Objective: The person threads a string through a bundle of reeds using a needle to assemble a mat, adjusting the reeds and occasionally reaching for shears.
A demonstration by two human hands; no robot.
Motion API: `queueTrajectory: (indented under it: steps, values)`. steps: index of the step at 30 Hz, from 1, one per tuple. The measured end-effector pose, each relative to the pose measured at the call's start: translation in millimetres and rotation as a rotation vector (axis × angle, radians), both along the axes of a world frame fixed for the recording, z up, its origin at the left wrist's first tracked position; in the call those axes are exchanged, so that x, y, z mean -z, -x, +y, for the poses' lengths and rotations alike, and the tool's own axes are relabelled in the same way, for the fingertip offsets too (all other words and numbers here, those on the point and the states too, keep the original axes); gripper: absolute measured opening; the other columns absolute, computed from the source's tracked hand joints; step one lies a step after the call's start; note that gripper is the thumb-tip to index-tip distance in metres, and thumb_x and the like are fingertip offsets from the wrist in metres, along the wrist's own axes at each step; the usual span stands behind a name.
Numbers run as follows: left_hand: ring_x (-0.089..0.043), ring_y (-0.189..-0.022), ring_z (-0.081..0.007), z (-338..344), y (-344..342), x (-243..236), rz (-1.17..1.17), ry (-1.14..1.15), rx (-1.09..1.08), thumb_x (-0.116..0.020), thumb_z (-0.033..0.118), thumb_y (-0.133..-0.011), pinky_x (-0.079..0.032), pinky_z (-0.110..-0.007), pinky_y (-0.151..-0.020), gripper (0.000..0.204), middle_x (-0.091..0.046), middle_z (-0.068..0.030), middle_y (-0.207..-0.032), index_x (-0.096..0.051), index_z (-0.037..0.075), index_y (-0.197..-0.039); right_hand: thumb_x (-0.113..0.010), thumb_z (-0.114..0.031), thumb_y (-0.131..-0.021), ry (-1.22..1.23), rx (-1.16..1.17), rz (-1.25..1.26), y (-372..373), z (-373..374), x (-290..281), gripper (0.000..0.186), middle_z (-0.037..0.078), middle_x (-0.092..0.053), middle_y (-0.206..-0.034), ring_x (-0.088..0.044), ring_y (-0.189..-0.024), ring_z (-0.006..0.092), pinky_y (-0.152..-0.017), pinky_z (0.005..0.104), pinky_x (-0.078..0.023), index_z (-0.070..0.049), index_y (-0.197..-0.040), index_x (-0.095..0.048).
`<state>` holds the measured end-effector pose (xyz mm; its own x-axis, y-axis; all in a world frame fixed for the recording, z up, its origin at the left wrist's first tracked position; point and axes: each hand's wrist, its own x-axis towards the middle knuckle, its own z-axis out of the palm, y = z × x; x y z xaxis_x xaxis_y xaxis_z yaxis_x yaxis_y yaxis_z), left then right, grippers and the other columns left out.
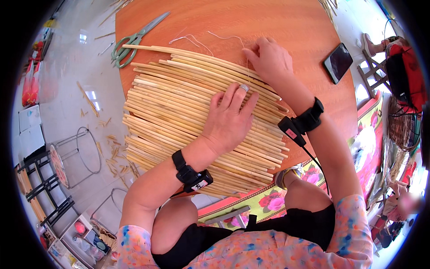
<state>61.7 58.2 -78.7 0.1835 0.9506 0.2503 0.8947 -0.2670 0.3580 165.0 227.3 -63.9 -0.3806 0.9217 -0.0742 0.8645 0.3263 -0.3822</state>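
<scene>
A row of pale, peeled sticks [170, 105] lies side by side on the orange-brown wooden table, forming a mat with uneven ends. My left hand [230, 117] rests flat on the sticks with its fingers spread, a ring on one finger. Toward the mat's far right edge, my right hand [271, 60] is closed, thumb and fingers pinched at a thin white thread [224, 37]. The thread trails left across the table and also runs down onto the sticks. Green-handled scissors [130, 48] lie at the far left, close to the stick ends.
A black phone [338, 63] lies at the table's right. Stick scraps [117, 154] litter the tiled floor on the left, near a fallen wire-framed stool [60, 165]. Flowered cloth [273, 201] shows below the table. Another person [400, 201] is at the far right.
</scene>
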Motion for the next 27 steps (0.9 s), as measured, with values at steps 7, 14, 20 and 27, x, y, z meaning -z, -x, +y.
queueTrajectory:
  steps: [7,14,20,27]
  values:
    - [-0.043,-0.131,-0.0292,1,0,0,0.003,-0.012,0.009,-0.07,0.016,-0.081,-0.038,-0.046,-0.101,0.056,-0.047,-0.0113,-0.133,-0.057,0.01,-0.135,-0.062,-0.032,-0.093,0.169,-0.118,-0.164,9,-3,-5,0.028,0.017,-0.07,-0.094,-0.066,-0.093,0.0364,-0.082,0.0468,-0.053,-0.005,-0.091,-0.07]
    - [-0.043,-0.132,-0.0303,-1,2,2,-0.035,-0.003,0.02,-0.07,0.017,-0.082,-0.037,-0.046,-0.101,0.057,-0.047,-0.0122,-0.132,-0.055,0.009,-0.137,-0.06,-0.019,-0.094,0.134,-0.063,0.184,-4,-6,6,0.02,0.019,-0.072,-0.092,-0.069,-0.086,0.0378,-0.076,0.0454,-0.055,0.0,-0.091,-0.067]
    - [-0.043,-0.131,-0.0305,-1,2,1,-0.031,-0.015,0.018,-0.07,0.018,-0.082,-0.037,-0.046,-0.102,0.058,-0.048,-0.0124,-0.13,-0.055,0.009,-0.137,-0.059,-0.007,-0.096,0.624,0.007,0.639,-15,11,10,0.016,0.01,-0.072,-0.082,-0.066,-0.072,0.0153,-0.066,0.0276,-0.053,0.001,-0.11,-0.062]
    - [-0.043,-0.131,-0.0303,-2,1,2,-0.024,0.001,0.004,-0.07,0.019,-0.082,-0.037,-0.046,-0.103,0.058,-0.047,-0.0122,-0.13,-0.055,0.011,-0.137,-0.058,-0.007,-0.099,1.032,0.165,0.971,-21,17,-1,0.031,0.004,-0.068,-0.091,-0.059,-0.073,0.0057,-0.06,0.0179,-0.047,-0.003,-0.131,-0.058]
